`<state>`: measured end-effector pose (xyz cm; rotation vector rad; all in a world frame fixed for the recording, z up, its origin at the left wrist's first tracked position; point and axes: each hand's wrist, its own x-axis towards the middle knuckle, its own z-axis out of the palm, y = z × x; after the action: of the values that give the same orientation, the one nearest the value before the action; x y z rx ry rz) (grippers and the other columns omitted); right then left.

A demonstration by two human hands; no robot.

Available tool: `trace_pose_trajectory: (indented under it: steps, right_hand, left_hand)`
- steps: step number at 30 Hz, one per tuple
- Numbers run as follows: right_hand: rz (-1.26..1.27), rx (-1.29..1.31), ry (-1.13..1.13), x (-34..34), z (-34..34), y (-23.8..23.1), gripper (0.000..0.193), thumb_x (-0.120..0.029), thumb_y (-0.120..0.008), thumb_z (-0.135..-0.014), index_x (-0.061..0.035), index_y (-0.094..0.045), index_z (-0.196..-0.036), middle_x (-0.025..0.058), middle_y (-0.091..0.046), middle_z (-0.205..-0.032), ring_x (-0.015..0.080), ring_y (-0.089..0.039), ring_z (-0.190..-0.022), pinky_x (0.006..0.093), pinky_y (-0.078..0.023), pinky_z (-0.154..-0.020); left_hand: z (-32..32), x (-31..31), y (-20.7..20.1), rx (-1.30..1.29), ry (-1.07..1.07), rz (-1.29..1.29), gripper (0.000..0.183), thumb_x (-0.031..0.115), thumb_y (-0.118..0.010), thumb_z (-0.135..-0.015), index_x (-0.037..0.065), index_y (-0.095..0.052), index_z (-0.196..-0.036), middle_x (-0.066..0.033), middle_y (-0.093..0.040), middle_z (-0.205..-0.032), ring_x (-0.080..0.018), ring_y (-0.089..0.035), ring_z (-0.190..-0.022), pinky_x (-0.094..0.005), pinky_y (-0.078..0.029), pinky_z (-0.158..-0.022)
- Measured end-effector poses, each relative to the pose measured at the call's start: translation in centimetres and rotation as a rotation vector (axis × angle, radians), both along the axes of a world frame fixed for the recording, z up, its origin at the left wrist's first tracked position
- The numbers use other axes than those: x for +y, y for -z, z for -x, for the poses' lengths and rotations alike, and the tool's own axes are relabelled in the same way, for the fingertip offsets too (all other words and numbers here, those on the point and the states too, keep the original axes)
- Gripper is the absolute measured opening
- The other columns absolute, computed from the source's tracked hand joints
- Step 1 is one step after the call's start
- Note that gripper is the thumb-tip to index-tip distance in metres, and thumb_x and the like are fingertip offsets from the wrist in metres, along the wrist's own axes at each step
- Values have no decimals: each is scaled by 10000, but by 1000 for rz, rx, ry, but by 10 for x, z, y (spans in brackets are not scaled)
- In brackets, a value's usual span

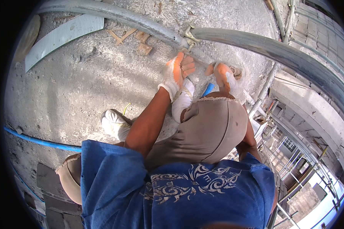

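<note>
I am crouching over a rough, dusty concrete floor (103, 80). My left hand (178, 71), in a white glove with an orange coated palm, is closed with its fingers curled side by side. My right hand (224, 76), gloved alike, is curled closed to the right of it. A thin dark line crosses the floor between both hands; I cannot make out whether it is a rod or an edge. What either hand grips is hidden. A short blue piece (208, 90) sticks out by my knee, below the right hand. My white shoe (114, 123) rests on the floor.
Grey scaffold pipes (271, 45) joined by a clamp (191, 35) run just beyond my hands. A corrugated metal strip (65, 36) and wood scraps (144, 48) lie far left. A blue hose (46, 140) crosses at left. Scaffolding and a drop show at right.
</note>
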<state>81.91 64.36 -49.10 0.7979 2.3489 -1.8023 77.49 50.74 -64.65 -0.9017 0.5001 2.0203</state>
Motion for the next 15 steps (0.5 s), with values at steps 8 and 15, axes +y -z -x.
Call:
trace_pose_trajectory:
  steps: [8, 15]
  right_hand:
    - [-412, -58, -697, -80, 134, -2, 332, -391, -798, -879, -65, -767, -822, 67, -602, -576, 93, -608, -570, 294, -475, -539]
    - [-581, 15, -933, -146, 199, 72, 584, -641, -698, -899, -80, -716, -736, 68, -581, -542, 173, -590, -509, 386, -485, -554]
  left_hand:
    - [-28, -4, 32, 297, -89, -32, 286, 126, -525, -1036, -33, -526, -1273, -188, -634, -1232, -315, -664, -1122, -460, -599, -937]
    - [-6, -16, 30, 244, -30, 31, 172, 119, -615, -1002, 28, -589, -1146, -96, -674, -1162, -285, -690, -1069, -456, -616, -848]
